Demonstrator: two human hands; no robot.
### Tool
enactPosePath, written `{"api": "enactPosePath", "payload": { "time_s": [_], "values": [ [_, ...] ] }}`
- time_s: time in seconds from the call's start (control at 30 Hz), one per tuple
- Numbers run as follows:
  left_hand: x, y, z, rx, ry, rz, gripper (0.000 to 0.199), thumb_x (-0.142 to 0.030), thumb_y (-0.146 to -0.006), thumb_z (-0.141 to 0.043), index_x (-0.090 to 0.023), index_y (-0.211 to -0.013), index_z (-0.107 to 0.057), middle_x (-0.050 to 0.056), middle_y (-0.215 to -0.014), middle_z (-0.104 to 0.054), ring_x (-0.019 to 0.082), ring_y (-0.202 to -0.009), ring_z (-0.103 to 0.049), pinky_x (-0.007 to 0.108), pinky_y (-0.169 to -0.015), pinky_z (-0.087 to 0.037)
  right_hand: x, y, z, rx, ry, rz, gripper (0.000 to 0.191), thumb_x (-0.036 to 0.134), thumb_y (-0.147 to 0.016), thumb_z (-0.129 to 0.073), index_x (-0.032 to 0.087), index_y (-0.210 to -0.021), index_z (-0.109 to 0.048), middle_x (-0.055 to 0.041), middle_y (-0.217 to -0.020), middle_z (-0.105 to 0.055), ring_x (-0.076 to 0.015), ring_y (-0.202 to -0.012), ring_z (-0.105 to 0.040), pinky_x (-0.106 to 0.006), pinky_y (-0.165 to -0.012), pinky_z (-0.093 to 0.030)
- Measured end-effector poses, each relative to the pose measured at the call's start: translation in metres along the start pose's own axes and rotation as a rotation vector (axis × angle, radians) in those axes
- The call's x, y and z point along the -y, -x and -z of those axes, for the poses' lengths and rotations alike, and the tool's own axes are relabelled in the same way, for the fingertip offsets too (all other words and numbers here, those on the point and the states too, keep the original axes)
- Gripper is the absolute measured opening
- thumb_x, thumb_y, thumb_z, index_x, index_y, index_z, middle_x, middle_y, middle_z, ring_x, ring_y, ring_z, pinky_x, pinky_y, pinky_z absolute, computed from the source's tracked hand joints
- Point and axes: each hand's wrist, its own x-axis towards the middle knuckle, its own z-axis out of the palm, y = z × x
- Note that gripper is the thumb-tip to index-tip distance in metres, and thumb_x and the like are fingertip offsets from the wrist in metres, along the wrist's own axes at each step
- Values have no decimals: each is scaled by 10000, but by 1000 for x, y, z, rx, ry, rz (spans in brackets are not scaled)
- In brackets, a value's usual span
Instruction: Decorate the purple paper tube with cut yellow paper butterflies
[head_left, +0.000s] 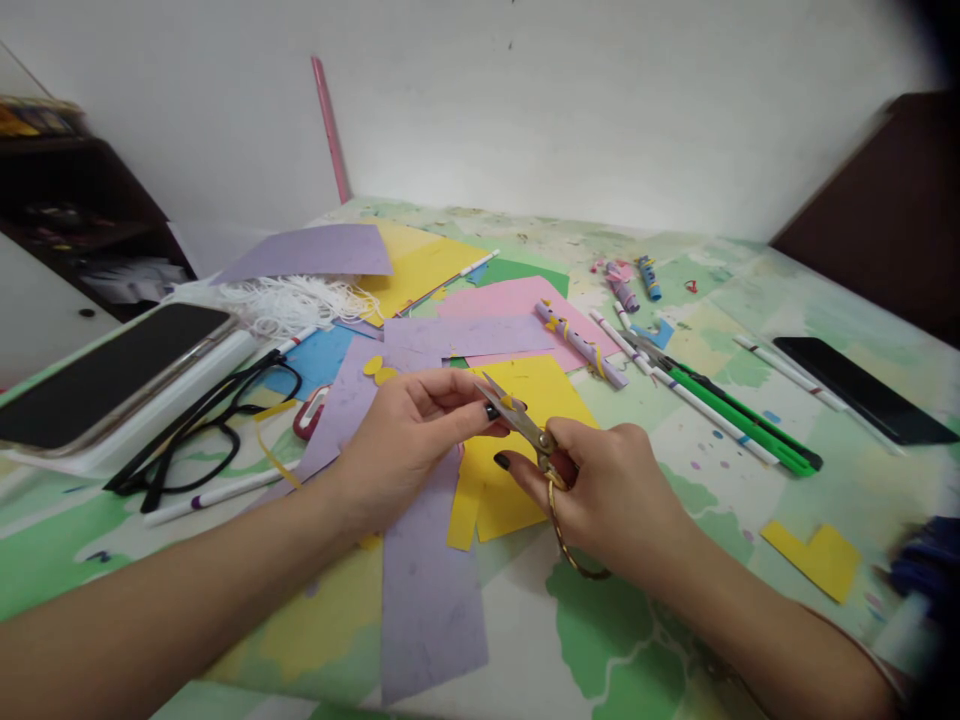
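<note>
Head view: patterned tabletop [637, 660], green/yellow/white, is set with its far edge along a white wall [600, 120]. Pink stick [330, 130] is leaned on the wall near the far-left corner. Beyond the left edge, a dark shelf unit [75, 180] is seen; beyond the far-right corner, a dark brown panel [885, 200].

Scissors [541, 438] are gripped by the handles in the right hand [611, 480], held above mid-tabletop, blades slightly apart. Small yellow piece [509, 402] is pinched by the fingertips of the left hand [405, 435], located at the blades.

Yellow sheet [517, 490] is laid under the scissors; purple strip [431, 620] is run toward the near edge. By the left edge: tablet-like device [105, 370], black glasses [187, 425]. White string [292, 302] is heaped toward the far-left corner. Toward the right edge: black phone [866, 390], green cutter [739, 415]. Yellow offcut [817, 560] is left toward the near-right corner.
</note>
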Motion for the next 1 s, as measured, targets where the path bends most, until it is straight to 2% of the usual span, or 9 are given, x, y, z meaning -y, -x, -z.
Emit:
{"api": "enactPosePath", "payload": {
  "time_s": [0.47,1.0],
  "values": [
    [-1,0,-5,-1,180,43,48,-110,-784,-644,-142,-801,-676,28,-876,-708,142,-851,-645,266,-834,-522,1,0,-2,-45,-39,25,436,420,-794,-602,209,-556,-304,82,-429,-296,-64,-401,-217,-214,-424,-163],
    [-1,0,-6,-15,189,53,54,-109,-770,-661,-144,-790,-697,27,-872,-716,135,-830,-649,257,-830,-521,0,1,-2,-33,-89,41,451,482,-795,-614,202,-575,-338,82,-448,-307,-61,-413,-229,-208,-432,-174]
  ]
}}
